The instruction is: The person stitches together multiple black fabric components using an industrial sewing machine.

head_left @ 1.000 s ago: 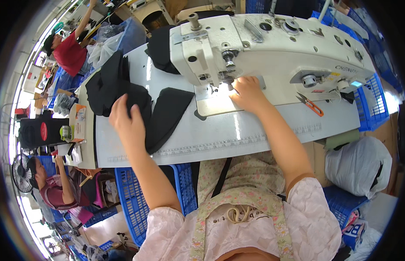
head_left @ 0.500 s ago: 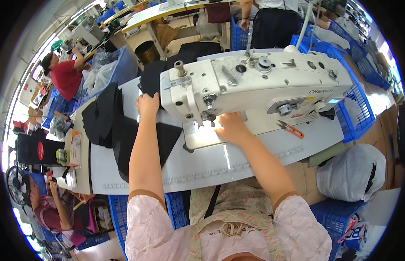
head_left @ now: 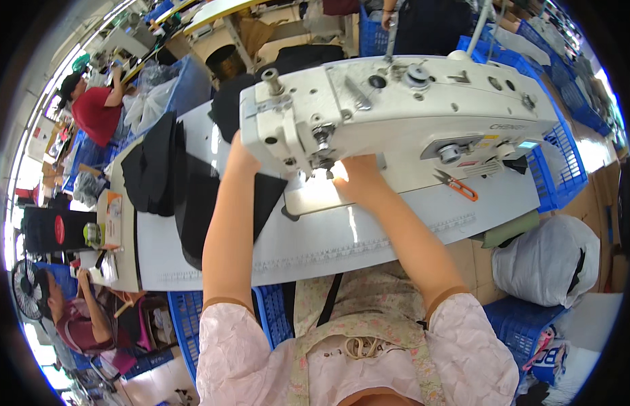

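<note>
A white sewing machine [head_left: 396,118] stands on the pale table, its lamp shining brightly at the needle. My left hand [head_left: 244,154] reaches behind the left end of the machine head, which hides its fingers. Beside the needle, under the machine arm, is my right hand [head_left: 359,177]; its fingers look bent together, and glare hides whatever they hold. Black fabric pieces [head_left: 201,210] lie left of the machine and under my left forearm. More black fabric [head_left: 152,169] is heaped at the table's left side. Orange-handled thread snips [head_left: 457,185] rest on the table right of my right hand.
A printed ruler strip [head_left: 315,256] runs along the table's near edge. Blue crates [head_left: 558,169] stand to the right, near a stuffed white bag [head_left: 546,260]. Two people sit at left; another person [head_left: 433,27] stands beyond the machine. A fan [head_left: 27,289] is at far left.
My left hand has moved right and behind the machine head, out of sight at the fingers. My right hand stays beside the needle. The whole view has shifted slightly.
</note>
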Demonstrator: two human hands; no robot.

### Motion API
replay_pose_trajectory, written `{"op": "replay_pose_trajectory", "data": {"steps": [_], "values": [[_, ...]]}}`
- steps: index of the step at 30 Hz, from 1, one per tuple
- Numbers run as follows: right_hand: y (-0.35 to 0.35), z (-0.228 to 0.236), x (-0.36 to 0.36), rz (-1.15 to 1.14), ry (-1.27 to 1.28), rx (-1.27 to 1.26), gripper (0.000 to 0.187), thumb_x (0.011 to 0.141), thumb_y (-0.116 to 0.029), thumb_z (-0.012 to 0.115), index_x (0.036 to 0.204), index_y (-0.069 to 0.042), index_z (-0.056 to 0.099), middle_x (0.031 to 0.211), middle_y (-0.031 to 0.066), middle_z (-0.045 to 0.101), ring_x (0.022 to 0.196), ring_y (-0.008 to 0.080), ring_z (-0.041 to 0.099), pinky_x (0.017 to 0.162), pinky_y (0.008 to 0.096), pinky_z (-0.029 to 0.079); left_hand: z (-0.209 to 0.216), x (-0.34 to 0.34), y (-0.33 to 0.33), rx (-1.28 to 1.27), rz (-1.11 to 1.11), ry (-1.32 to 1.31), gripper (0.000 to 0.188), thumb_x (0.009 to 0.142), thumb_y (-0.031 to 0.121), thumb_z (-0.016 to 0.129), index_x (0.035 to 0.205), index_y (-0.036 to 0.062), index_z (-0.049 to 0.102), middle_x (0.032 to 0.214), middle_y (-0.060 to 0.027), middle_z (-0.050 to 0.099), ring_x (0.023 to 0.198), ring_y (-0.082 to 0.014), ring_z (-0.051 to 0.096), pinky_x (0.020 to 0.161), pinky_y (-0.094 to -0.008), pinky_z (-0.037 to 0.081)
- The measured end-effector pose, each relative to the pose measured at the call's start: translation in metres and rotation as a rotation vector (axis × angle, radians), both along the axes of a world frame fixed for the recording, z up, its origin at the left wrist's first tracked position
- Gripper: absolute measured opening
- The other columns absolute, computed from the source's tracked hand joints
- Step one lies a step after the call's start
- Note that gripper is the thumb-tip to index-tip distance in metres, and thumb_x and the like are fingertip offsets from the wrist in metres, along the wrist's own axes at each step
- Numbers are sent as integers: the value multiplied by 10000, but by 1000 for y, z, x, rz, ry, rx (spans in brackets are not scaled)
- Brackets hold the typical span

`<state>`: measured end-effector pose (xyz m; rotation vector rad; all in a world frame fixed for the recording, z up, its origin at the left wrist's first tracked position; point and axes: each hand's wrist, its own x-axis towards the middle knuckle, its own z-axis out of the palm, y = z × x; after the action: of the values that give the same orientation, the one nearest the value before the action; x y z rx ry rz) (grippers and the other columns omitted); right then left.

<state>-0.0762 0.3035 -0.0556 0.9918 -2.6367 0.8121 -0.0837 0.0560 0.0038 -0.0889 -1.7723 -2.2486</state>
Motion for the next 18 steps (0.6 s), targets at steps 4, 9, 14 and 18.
{"op": "replay_pose_trajectory", "data": {"steps": [4,9,14,18], "values": [[5,-5,-6,23,15,5,510,677,-207,611,1147,-49,490,1191,175,493,1155,343,403,961,470,281,8,29,36,-635,64,-118,433,860,163,546,1254,16,446,1144,-89,565,964,-178,583,686,-284,521],[-5,-7,-2,-18,40,10,490,681,-209,606,1132,-50,500,1139,165,535,1142,336,426,967,469,274,-21,21,19,-1008,124,7,399,845,165,554,1217,40,484,1135,-95,569,981,-197,578,718,-300,509],[-2,0,-3,-43,-80,129,381,706,-233,605,1048,-66,579,1046,123,592,1082,291,481,963,452,271,-33,17,17,-1513,339,257,383,790,177,586,1165,111,546,1173,-100,564,1097,-272,524,900,-335,430],[-6,3,1,-21,-38,25,256,730,-262,578,617,-35,551,733,133,587,799,318,540,809,428,333,-36,17,18,-1469,295,312,366,773,166,606,1130,99,566,1130,-101,588,1059,-267,548,854,-335,455]]}}
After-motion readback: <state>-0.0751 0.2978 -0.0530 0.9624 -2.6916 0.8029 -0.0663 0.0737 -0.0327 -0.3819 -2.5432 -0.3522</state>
